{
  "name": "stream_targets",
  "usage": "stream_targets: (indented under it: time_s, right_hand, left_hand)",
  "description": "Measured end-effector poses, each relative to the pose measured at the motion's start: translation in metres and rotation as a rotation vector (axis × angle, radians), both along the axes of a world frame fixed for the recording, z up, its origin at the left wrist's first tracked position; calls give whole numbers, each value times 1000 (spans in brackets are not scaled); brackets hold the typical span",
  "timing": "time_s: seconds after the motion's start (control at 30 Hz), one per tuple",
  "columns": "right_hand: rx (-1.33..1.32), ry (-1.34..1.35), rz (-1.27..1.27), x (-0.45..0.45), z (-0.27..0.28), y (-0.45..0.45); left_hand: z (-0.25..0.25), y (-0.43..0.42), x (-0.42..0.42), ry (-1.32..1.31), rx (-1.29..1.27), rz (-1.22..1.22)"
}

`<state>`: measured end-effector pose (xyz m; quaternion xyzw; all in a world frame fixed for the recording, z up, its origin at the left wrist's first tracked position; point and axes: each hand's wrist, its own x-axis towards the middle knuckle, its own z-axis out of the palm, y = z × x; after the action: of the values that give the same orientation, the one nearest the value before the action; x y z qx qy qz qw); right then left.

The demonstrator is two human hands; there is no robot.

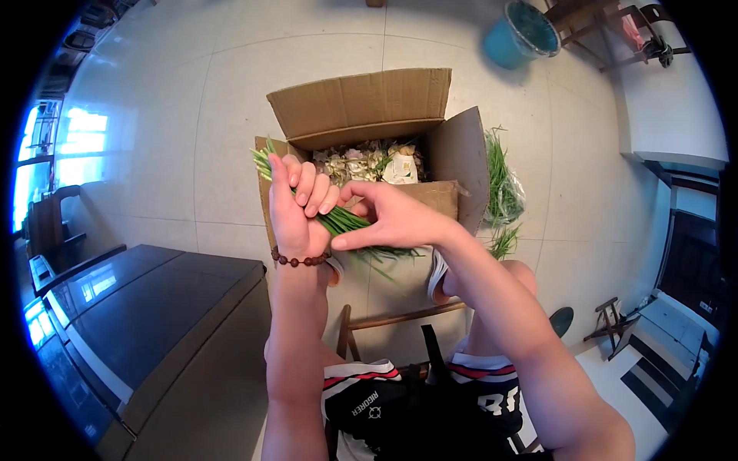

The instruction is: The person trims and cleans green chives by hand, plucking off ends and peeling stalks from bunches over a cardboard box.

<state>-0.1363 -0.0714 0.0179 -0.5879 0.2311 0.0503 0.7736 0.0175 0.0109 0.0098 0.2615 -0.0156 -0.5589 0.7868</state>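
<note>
As your left hand (300, 192) curls around the chives (340, 221) over the cardboard box's (361, 104) near edge, your right hand (396, 215) pinches their leaves: tidying, seemingly; next calls for a steady left hold.

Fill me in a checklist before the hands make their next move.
1. Left hand closed around the bundle: ok.
2. Right hand gripping firmly: cannot tell; the bundle passes between thumb and fingers.
3. Box open: ok, top flaps spread.
4. Box empty: not ok, scraps lie inside.
5. Bagged greens beside the box: ok.
6. Every stem clean: cannot tell, too small.
</note>
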Motion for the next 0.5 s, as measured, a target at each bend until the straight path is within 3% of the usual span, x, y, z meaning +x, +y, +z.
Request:
stream_targets:
  time_s: [0.1,0.13,0.2,0.3,0.37,0.5]
  right_hand:
    - [-447,-241,-131,10,-14,15]
    - [-447,-239,-132,9,-16,18]
    - [93,-129,-176,7,-10,24]
    - [-10,-33,-69,5,-8,16]
    - [57,2,-22,2,-3,7]
    - [107,68,7,-8,-1,-6]
  left_hand:
    - [3,-4,-14,-117,51,12]
    - [4,-4,-17,-217,86,17]
    - [3,-1,-14,-286,76,-18]
    - [7,3,1,-168,94,-38]
    - [9,4,11,-12,167,106]
    - [3,10,36,-34,171,198]
